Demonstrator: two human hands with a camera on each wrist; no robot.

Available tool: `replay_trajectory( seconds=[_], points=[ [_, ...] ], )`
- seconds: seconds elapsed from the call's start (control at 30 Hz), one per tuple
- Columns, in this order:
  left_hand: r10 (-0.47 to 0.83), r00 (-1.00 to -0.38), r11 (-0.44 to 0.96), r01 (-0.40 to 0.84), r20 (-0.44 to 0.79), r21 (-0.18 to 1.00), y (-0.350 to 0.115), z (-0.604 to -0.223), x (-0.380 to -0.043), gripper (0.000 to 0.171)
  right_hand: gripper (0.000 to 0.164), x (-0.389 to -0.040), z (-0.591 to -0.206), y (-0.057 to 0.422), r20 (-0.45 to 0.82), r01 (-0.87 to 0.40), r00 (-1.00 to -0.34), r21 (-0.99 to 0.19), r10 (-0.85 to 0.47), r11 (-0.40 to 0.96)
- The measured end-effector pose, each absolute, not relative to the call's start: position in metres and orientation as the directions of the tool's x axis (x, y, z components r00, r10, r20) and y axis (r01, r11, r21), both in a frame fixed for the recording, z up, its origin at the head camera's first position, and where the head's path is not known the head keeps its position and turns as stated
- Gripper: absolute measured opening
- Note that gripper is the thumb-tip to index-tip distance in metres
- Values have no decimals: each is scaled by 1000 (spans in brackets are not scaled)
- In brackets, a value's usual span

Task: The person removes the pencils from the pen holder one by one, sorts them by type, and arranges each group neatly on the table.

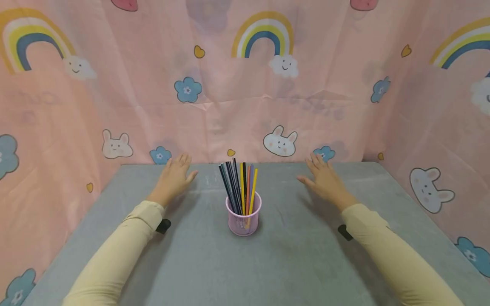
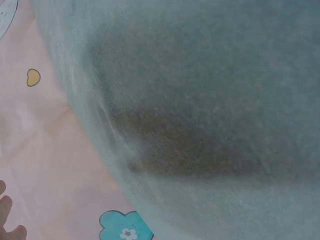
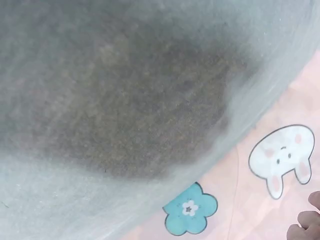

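Note:
A pink pen cup (image 1: 243, 226) stands upright in the middle of the grey table, holding several pencils (image 1: 245, 187) in dark, yellow, black, orange and purple tones. To its left, my left hand (image 1: 174, 177) is held out over the table with its fingers straight and thumb spread. My right hand (image 1: 323, 178) mirrors it on the other side, palm down, fingers extended. Neither hand touches the cup or holds anything. Only fingertips of the left hand (image 2: 6, 215) show in the left wrist view, and a few of the right hand (image 3: 307, 225) in the right wrist view.
The grey tabletop (image 1: 283, 263) spreads beneath both arms. A pink curtain (image 1: 237, 102) printed with rainbows, rabbits and flowers hangs behind the table and along both sides. Dark wrist pieces (image 1: 163, 226) poke out below the cream sleeves (image 1: 118, 250).

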State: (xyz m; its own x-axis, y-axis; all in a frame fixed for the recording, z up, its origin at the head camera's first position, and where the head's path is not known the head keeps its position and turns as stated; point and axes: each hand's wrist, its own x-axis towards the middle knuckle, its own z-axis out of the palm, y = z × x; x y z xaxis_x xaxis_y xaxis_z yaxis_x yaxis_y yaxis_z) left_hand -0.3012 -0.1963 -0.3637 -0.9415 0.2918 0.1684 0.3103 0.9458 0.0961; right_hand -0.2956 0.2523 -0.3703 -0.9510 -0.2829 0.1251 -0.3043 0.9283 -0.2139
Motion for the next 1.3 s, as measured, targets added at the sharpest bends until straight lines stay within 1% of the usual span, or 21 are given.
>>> replay_trajectory(
  seconds=[0.27,0.4,0.57,0.7,0.93,1.1,1.3],
  points=[
    [300,-934,937,327,196,121,-195,-360,-294,66,82,-287,-370,252,137,-321,-946,-249,-295,914],
    [309,-933,935,334,187,123,-194,-360,-290,67,82,-283,-372,253,149,-334,-941,-245,-305,910],
    [321,-930,930,346,180,128,-191,-361,-284,66,83,-276,-373,251,131,-339,-940,-244,-315,909],
    [330,-925,924,357,186,136,-190,-362,-282,65,84,-272,-373,246,124,-339,-940,-255,-317,906],
    [347,-917,917,376,197,136,-189,-365,-277,64,91,-264,-370,234,110,-319,-948,-291,-299,902],
    [354,-911,914,385,211,129,-187,-365,-272,63,90,-259,-370,228,128,-323,-946,-302,-297,897],
    [349,-909,907,389,228,160,-186,-365,-267,61,93,-255,-372,221,120,-318,-948,-324,-294,891]
  ],
)
